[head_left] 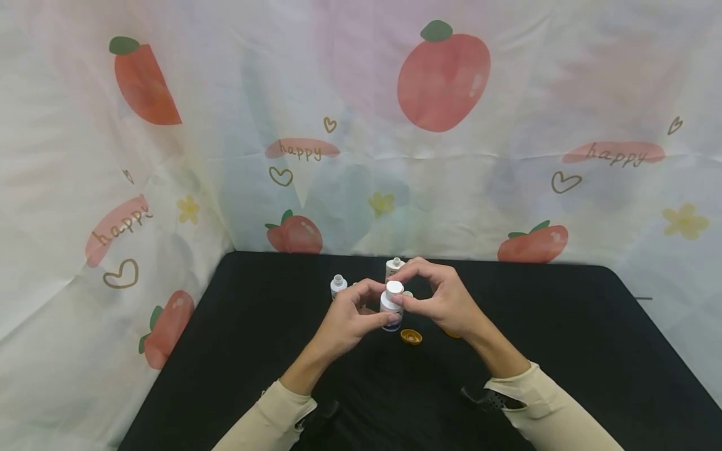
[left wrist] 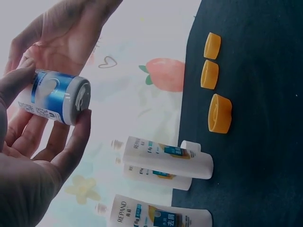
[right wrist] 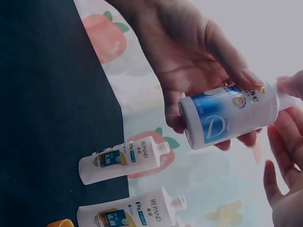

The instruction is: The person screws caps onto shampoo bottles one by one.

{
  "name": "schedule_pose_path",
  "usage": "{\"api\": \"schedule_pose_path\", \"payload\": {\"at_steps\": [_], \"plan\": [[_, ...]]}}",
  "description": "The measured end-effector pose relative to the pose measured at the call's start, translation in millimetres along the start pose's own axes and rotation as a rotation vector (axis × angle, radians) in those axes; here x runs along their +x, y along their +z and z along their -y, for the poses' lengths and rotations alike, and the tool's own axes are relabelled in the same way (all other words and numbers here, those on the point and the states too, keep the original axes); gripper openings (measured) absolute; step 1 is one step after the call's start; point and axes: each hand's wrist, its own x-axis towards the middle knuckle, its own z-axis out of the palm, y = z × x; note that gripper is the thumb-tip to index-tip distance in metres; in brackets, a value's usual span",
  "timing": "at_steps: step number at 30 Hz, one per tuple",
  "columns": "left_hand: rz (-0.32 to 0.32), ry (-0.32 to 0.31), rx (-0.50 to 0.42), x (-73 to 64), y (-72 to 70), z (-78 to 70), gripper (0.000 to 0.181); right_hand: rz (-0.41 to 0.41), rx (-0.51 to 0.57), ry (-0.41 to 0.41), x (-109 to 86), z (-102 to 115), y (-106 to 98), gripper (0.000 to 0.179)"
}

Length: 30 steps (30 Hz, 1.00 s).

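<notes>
A small white-and-blue Dove bottle [head_left: 390,305] is held up above the black table, upright in the head view. My left hand [head_left: 346,321] grips its body between thumb and fingers. With thumb and index finger, my right hand [head_left: 448,299] pinches the white cap [head_left: 394,287] on top. The right wrist view shows the bottle's printed front [right wrist: 232,113], the left hand [right wrist: 189,52] around it and the right fingertips at the cap end. In the left wrist view the bottle's base [left wrist: 81,100] faces the table side.
Behind the hands stand three white REPAND bottles [left wrist: 165,158] with bare necks, one at the left [head_left: 338,285]. Three orange-yellow caps lie on the table, one just below the held bottle [head_left: 411,337]. A fruit-printed curtain [head_left: 361,188] hangs beyond the black table [head_left: 271,313].
</notes>
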Motion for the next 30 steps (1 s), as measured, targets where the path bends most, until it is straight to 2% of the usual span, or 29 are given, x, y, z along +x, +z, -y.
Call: {"api": "schedule_pose_path", "payload": {"at_steps": [5, 8, 15, 23, 30], "plan": [[-0.032, 0.004, 0.058, -2.3, 1.7, -4.0, 0.033, -0.017, 0.007, -0.038, -0.2, -0.4, 1.5, 0.030], [-0.034, -0.010, 0.069, -2.7, 1.9, -6.3, 0.034, -0.027, 0.013, -0.024, -1.0, -0.6, 2.0, 0.030], [-0.004, -0.014, 0.027, -1.3, -0.5, -8.2, 0.044, 0.000, -0.008, 0.046, -0.9, -0.1, -0.2, 0.032], [0.010, -0.011, -0.012, -0.9, -3.2, -6.9, 0.043, 0.029, -0.035, 0.057, 1.0, 1.5, -2.3, 0.032], [0.010, 0.002, -0.004, -1.4, -4.0, -6.9, 0.039, -0.019, -0.035, 0.028, -0.2, -0.4, 2.4, 0.031]]}}
